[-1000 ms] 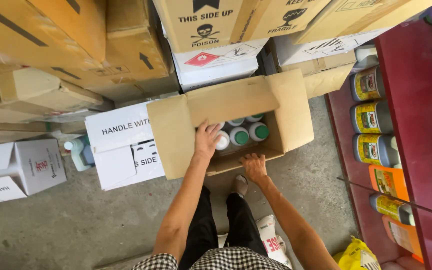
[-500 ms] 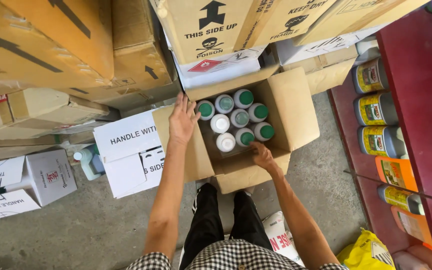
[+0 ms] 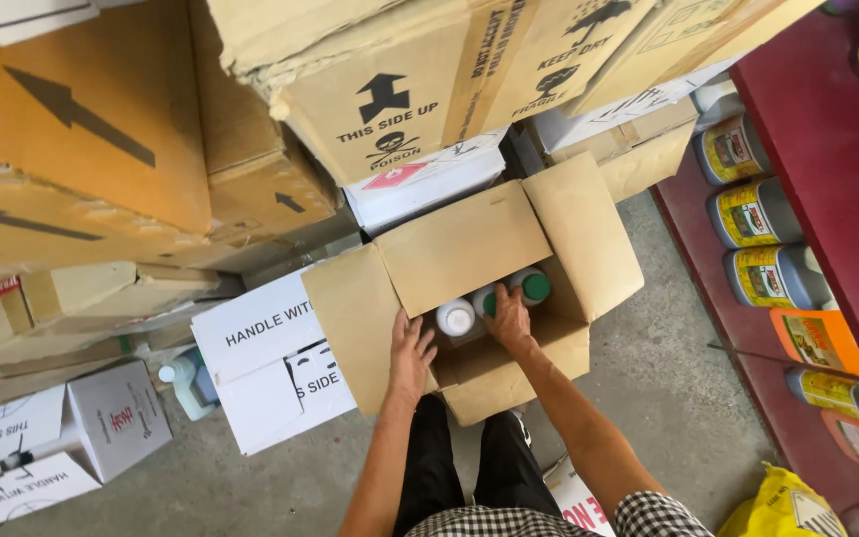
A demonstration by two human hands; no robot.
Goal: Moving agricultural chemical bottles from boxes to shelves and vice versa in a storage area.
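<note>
An open brown cardboard box (image 3: 497, 376) stands on the concrete floor in front of my legs. Its far flap (image 3: 464, 244) leans over the inside and hides most of the bottles. A white-capped bottle (image 3: 455, 317) and a green-capped bottle (image 3: 536, 287) still show. My right hand (image 3: 509, 316) reaches into the box, its fingers curled over the top of another green-capped bottle (image 3: 487, 301). My left hand (image 3: 412, 353) rests with spread fingers on the near left corner of the box, against the left flap (image 3: 350, 313).
Stacked brown cartons (image 3: 131, 149) tower behind and above the box. White cartons (image 3: 270, 348) and a pale jug (image 3: 186, 383) sit to the left. On the right, a red shelf (image 3: 817, 149) carries grey and orange jugs (image 3: 753, 214). A yellow bag (image 3: 777, 502) lies at bottom right.
The far flap has dropped back over the bottles. My left hand has come down from the flap to the near left corner. My right hand has moved from the box's front wall onto a bottle.
</note>
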